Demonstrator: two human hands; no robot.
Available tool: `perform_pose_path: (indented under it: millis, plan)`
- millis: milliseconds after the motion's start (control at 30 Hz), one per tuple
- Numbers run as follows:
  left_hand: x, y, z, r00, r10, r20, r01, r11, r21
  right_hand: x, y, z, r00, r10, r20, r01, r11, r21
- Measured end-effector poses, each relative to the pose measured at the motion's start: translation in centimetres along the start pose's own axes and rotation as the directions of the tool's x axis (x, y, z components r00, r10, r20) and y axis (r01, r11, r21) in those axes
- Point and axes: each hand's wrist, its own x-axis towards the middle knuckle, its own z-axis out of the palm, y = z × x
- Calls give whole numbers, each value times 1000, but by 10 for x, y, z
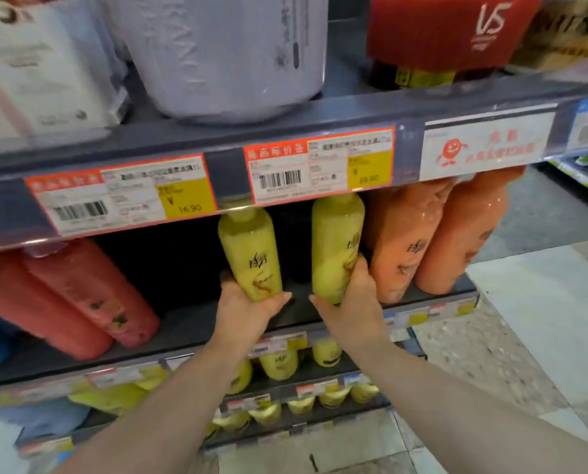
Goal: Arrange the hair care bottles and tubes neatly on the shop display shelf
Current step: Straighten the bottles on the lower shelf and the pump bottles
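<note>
The middle shelf is a dark grey metal board with a shadowed gap at its centre, and both yellow bottles stand in that gap. The left hand wraps its fingers and thumb round the base of the left yellow bottle, which leans with its top to the left. The right hand grips the lower part of the right yellow bottle, which is close to upright. Whether either base touches the board cannot be told.

Just beside the right bottle stand two orange bottles at the shelf's end. Well to the left, two red bottles lean over towards the left. The shelf edge above carries price tags in red, white and yellow. On top of it sit a white pack and a red box, both blurred.

Below, further shelves hold rows of smaller yellow bottles. To the right the floor shows: pale, speckled tiles running past the end of the unit.
</note>
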Motion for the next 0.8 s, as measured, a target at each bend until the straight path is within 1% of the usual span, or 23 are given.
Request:
perform_pose_path:
  millis: [67, 133, 267, 367, 467, 667, 800]
  plan:
    - [3, -4, 1, 999, 45, -14, -45, 999, -2, 8, -1, 1, 999, 14, -41, -14, 1000, -12]
    - [4, -7, -2, 998, 59, -1, -59, 998, 6, 11, -4, 0, 999, 26, -32, -27, 999, -20]
    - [6, -7, -12, 991, 91, 96, -97, 994, 59, 13, -4, -2, 1000, 21, 17, -22, 997, 67]
    - [2, -7, -16, 986, 108, 128, -118, 990, 73, 9, -7, -4, 998, 1, 70, -2, 1000, 17]
    - [-2, -7, -17, 985, 116, 130, -124, 990, 60, 4, -8, -5, 995, -31, 98, 36, 998, -44]
    - [-3, -6, -19, 986, 94, 140, -104, 993, 61, 4, -3, -6, 985, -73, 155, 86, 993, -85]
    - [-3, -7, -19, 988, 83, 131, -91, 994, 55, 4, -1, -9, 977, -92, 194, 122, 981, -153]
